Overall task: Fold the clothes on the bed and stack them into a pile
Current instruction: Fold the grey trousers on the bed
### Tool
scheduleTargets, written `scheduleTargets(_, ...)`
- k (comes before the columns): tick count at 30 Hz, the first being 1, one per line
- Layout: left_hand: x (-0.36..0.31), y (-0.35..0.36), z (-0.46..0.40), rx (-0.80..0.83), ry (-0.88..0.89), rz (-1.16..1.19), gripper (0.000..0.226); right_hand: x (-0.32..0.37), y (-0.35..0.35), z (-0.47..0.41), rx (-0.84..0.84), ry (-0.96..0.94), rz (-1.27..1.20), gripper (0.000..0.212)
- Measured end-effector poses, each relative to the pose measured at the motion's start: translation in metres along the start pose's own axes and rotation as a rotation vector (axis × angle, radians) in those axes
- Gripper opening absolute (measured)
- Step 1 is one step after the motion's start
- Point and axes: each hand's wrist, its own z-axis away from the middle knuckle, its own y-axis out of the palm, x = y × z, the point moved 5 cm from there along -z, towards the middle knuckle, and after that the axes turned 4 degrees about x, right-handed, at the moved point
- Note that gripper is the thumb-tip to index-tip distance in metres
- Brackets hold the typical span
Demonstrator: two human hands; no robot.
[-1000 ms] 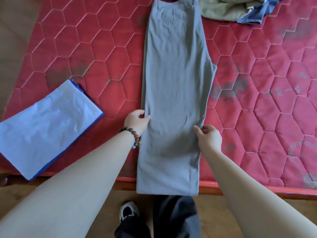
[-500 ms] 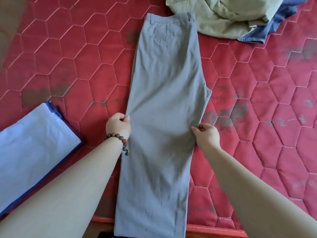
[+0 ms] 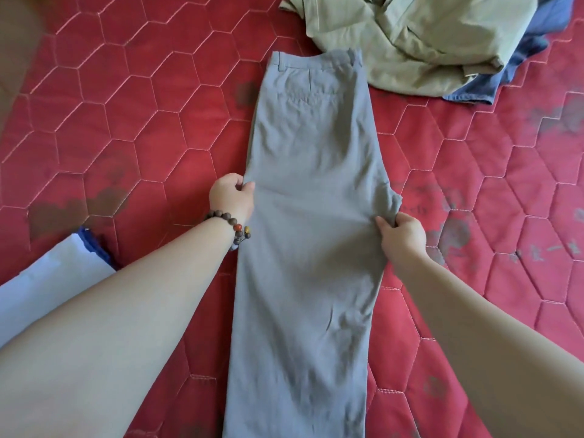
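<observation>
Grey trousers (image 3: 309, 197), folded leg on leg, lie lengthwise on the red quilted mattress (image 3: 132, 99), waistband at the far end. My left hand (image 3: 232, 196), with a bead bracelet on its wrist, pinches the trousers' left edge at mid-length. My right hand (image 3: 403, 233) pinches the right edge near the crotch point, where the cloth bunches up. A folded light blue garment (image 3: 47, 289) lies at the left, partly behind my left forearm.
A crumpled olive-green garment (image 3: 420, 39) lies at the far right, touching the trousers' waistband, with a blue garment (image 3: 505, 77) under it. Bare red mattress shows to the left and right of the trousers.
Both hands slid further up the trousers' edges towards the waistband. The view moved forward, so the bed's near edge and the floor dropped out of sight. The right edge now bunches under my right hand.
</observation>
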Motion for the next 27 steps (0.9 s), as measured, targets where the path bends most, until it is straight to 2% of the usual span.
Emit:
scheduleTargets(4, 0.006, 0.001, -0.009, 0.024, -0.044, -0.007, 0.017, 0.0, -0.004, -0.006, -0.02, 0.037, 0.06, 0.029)
scheduleTargets(6, 0.001, -0.001, -0.02, 0.03, -0.069, 0.064, 0.014, 0.008, -0.013, -0.009, -0.118, 0.064, 0.083, 0.027)
scheduleTargets(9, -0.014, 0.002, -0.048, 0.068, -0.035, 0.122, 0.02, 0.032, -0.027, -0.027, -0.233, -0.047, 0.216, 0.05)
scheduleTargets(13, -0.039, 0.013, -0.083, 0.094, 0.008, 0.076, 0.035, 0.084, -0.01, -0.06, -0.097, -0.385, 0.504, 0.062)
scheduleTargets(17, -0.055, 0.015, -0.108, 0.017, 0.033, 0.005, 0.046, 0.112, 0.032, -0.073, 0.065, -0.669, 0.815, 0.066)
scheduleTargets(20, -0.052, 0.013, -0.114, -0.062, 0.04, -0.018, 0.048, 0.1, 0.048, -0.081, 0.118, -0.679, 0.991, 0.066)
scheduleTargets(24, -0.052, 0.015, -0.116, -0.139, -0.015, 0.093, 0.045, 0.101, 0.052, -0.084, 0.031, -0.669, 0.996, 0.066)
scheduleTargets(27, -0.063, 0.018, -0.128, -0.064, 0.001, 0.138, 0.042, 0.11, 0.054, -0.085, 0.01, -0.688, 0.966, 0.066)
